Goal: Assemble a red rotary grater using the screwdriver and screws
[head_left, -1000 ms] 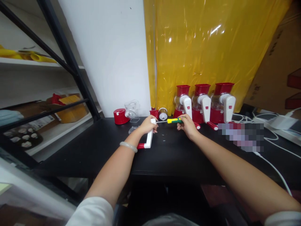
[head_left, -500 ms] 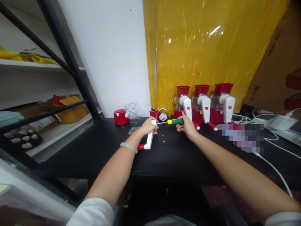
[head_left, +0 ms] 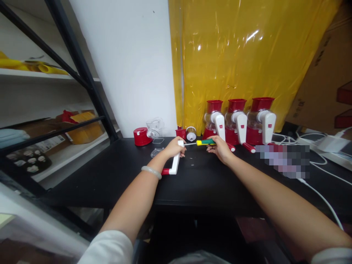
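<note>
My left hand (head_left: 173, 147) is closed around the upper end of a white crank handle (head_left: 175, 163), whose red grip (head_left: 165, 171) points left near my wrist. In my right hand (head_left: 220, 148) is a screwdriver (head_left: 206, 142) with a green and yellow handle. Its thin shaft runs level to the left, and the tip meets the top of the crank handle by my left fingers; the exact contact is hidden. Behind my hands stand a small red part (head_left: 180, 132) and a metal grater drum (head_left: 191, 134) with a white end.
Three red-and-white rotary graters (head_left: 238, 123) line the back right. A red base (head_left: 142, 136) and clear plastic parts (head_left: 155, 126) sit at the back left of the black table (head_left: 123, 183). White cables (head_left: 324, 201) and a pixelated item lie right. A black-framed shelf (head_left: 82, 84) stands left.
Both hands hold nearly the same positions, with the screwdriver still against the crank handle. My right fingers have shifted slightly on the screwdriver handle.
</note>
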### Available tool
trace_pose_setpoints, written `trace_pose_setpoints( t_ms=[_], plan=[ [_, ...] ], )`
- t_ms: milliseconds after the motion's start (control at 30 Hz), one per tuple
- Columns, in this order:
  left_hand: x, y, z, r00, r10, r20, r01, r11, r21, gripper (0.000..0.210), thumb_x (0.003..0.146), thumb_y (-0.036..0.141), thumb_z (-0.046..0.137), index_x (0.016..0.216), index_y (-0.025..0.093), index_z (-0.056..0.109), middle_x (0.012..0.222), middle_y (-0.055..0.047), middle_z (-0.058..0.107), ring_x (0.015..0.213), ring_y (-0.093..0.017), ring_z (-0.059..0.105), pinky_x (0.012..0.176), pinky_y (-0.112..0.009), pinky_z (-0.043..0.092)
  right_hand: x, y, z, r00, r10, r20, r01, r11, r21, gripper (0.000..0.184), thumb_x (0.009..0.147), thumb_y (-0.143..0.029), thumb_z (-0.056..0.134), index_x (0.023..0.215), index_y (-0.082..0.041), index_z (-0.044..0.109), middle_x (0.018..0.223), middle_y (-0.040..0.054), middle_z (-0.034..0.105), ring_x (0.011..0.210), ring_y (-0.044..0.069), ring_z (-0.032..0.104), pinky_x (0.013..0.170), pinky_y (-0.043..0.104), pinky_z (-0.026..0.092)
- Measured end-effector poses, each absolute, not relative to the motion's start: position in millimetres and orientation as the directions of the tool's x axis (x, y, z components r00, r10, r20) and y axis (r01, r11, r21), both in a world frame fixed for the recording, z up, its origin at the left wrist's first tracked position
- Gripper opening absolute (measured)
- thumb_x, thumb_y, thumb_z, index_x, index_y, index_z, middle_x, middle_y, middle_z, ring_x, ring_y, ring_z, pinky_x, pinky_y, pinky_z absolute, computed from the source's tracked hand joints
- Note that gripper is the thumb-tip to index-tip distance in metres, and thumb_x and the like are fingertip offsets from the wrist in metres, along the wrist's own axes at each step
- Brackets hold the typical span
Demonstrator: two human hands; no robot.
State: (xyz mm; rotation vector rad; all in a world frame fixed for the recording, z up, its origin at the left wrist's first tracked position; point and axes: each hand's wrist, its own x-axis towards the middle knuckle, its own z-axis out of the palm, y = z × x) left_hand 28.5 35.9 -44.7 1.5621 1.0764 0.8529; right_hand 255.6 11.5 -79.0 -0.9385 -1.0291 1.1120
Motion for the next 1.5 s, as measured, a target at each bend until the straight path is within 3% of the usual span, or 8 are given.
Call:
trace_pose_setpoints(
  t_ms=[267,600,800,967,1100,1233,1500],
  plan=[
    [28.9,38.0,-45.8,0.352,0.936,0.020,0.193,-0.093,0.977,0.049,0.056,-0.013,0.049,0.093,0.018,0.045,0.067,0.003,0.060,0.041,-0.014,0.057,0.041,-0.024,0.051,255.8,9.0,-77.2,0.118,0.975,0.188,-0.210,0.209,-0.955,0.018,0.083,-0.036,0.054,0.091,-0.020,0.056,0.058,-0.0016,0.061,0.047,0.009,0.057,0.049,0.019,0.046],
    [29.9,33.3,-42.9,0.353,0.936,0.012,0.209,-0.091,0.974,0.048,0.057,-0.013,0.047,0.093,0.018,0.044,0.068,0.003,0.060,0.043,-0.015,0.058,0.041,-0.024,0.050,254.3,6.4,-76.4,0.136,0.952,0.274,-0.112,0.289,-0.951,0.040,0.079,-0.058,0.061,0.088,-0.020,0.056,0.047,-0.0047,0.055,0.039,0.008,0.049,0.041,0.018,0.037],
    [31.1,32.9,-42.0,0.352,0.936,0.007,0.233,-0.095,0.968,0.048,0.058,-0.015,0.047,0.093,0.018,0.044,0.068,0.003,0.059,0.042,-0.014,0.057,0.041,-0.023,0.049,254.3,8.1,-78.6,0.182,0.933,0.312,-0.026,0.322,-0.946,0.046,0.083,-0.065,0.052,0.088,-0.019,0.056,0.042,-0.0054,0.049,0.034,0.009,0.045,0.037,0.019,0.034],
    [31.5,32.0,-40.9,0.347,0.938,-0.001,0.240,-0.088,0.967,0.047,0.059,-0.015,0.046,0.094,0.018,0.044,0.068,0.003,0.059,0.043,-0.014,0.058,0.041,-0.023,0.049,256.1,10.5,-78.6,0.129,0.978,0.163,-0.240,0.191,-0.952,0.030,0.089,-0.046,0.039,0.093,-0.020,0.054,0.055,-0.0006,0.060,0.042,0.012,0.056,0.045,0.023,0.043],
    [31.8,31.6,-40.6,0.343,0.939,-0.002,0.244,-0.087,0.966,0.047,0.059,-0.015,0.046,0.093,0.018,0.044,0.069,0.003,0.059,0.043,-0.015,0.058,0.041,-0.023,0.049,257.1,11.6,-77.7,0.130,0.977,0.167,-0.270,0.197,-0.943,0.020,0.078,-0.027,0.044,0.094,-0.020,0.053,0.056,-0.0022,0.059,0.044,0.012,0.056,0.047,0.023,0.044],
    [31.4,32.0,-41.0,0.345,0.938,0.001,0.240,-0.090,0.967,0.047,0.059,-0.016,0.046,0.093,0.017,0.044,0.068,0.003,0.059,0.043,-0.014,0.058,0.041,-0.023,0.049,257.0,13.1,-78.7,0.144,0.973,0.179,-0.237,0.210,-0.949,0.021,0.076,-0.025,0.045,0.094,-0.019,0.053,0.055,-0.0029,0.058,0.043,0.011,0.054,0.046,0.023,0.042],
    [31.5,35.0,-44.5,0.350,0.937,0.001,0.223,-0.084,0.971,0.048,0.059,-0.016,0.047,0.093,0.018,0.044,0.068,0.003,0.059,0.042,-0.014,0.057,0.041,-0.025,0.051,256.2,12.3,-78.3,0.138,0.972,0.191,-0.218,0.218,-0.951,0.013,0.083,-0.027,0.046,0.091,-0.020,0.052,0.052,-0.0036,0.056,0.042,0.010,0.052,0.045,0.022,0.042]
  ],
)
